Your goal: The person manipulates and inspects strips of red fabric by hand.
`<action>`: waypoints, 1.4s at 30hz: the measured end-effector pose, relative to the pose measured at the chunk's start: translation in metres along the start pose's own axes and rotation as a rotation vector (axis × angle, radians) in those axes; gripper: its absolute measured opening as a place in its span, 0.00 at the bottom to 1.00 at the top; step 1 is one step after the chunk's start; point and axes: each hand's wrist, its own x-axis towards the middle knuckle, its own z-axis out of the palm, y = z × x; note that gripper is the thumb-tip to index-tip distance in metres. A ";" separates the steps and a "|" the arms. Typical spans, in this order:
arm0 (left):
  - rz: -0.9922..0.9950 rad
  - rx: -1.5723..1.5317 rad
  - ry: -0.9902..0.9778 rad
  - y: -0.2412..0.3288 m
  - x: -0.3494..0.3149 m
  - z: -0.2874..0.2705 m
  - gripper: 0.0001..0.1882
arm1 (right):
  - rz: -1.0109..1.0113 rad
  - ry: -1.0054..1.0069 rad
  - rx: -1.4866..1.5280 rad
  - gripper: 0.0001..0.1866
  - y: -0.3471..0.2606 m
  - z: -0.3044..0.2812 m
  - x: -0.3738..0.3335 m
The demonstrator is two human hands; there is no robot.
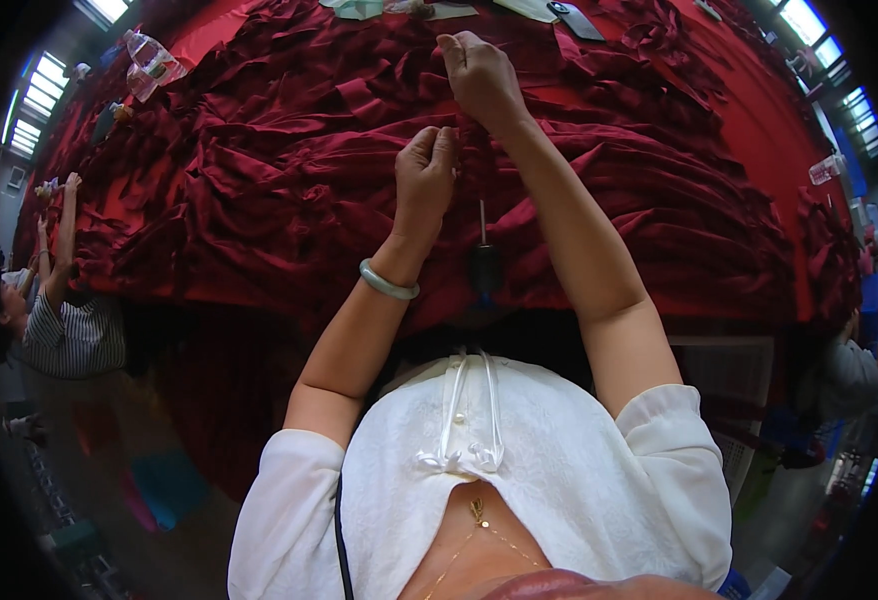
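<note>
Dark red fabric [289, 190] lies in loose folds and strips across the table in front of me. My left hand [426, 178] is closed above it, thumb and fingers pinched together, a pale green bangle [387, 281] on its wrist. Farther out and slightly to the right, my right hand [482, 82] is also closed in a pinch. What either pinch holds is too small or hidden to make out. Between my forearms, by the near table edge, is a tool with a black handle [484, 268] and a thin metal shaft, like a screwdriver or an awl.
Clear plastic bottles [149, 65] lie at the far left; another bottle [826, 169] is at the right. A phone [575, 20] rests at the far edge. People work at both sides, one in a striped shirt [79, 335] at left. Red table covering [759, 150] shows at right.
</note>
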 end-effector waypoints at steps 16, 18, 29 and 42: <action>-0.067 -0.113 -0.093 0.003 0.019 -0.005 0.07 | 0.099 -0.099 0.551 0.11 0.023 -0.023 -0.046; -0.131 -0.160 -0.109 0.004 0.019 -0.008 0.07 | 0.099 -0.040 0.674 0.10 0.019 -0.013 -0.055; 0.168 0.080 -0.050 0.007 0.059 -0.006 0.06 | -0.768 0.506 0.167 0.18 -0.002 -0.024 0.034; -0.147 -0.197 -0.053 0.033 0.067 0.008 0.06 | -0.032 0.068 0.273 0.16 0.004 -0.025 -0.069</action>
